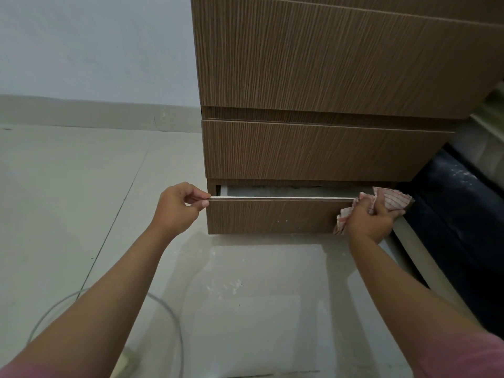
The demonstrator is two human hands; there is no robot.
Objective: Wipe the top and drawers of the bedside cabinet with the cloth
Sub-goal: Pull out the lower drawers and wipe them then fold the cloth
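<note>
At bottom drawer [275, 215]: left hand [177, 207] pinches edge; right hand [372, 218] clutches cloth [392, 199].

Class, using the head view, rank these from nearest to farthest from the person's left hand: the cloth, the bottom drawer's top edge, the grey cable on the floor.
From the left hand:
1. Drawer edge, pinched in its fingers.
2. Cable, on the floor below-left.
3. Cloth, at the drawer's right end, in the right hand.

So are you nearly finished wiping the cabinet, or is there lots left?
Hard to say what is already clean: the two upper drawers are shut, and the top is out of view. Right now the bottom drawer is pulled slightly open, the left hand pinching its top edge and the right hand pressing the cloth at its right end. The front of that drawer looks left to wipe.
</note>
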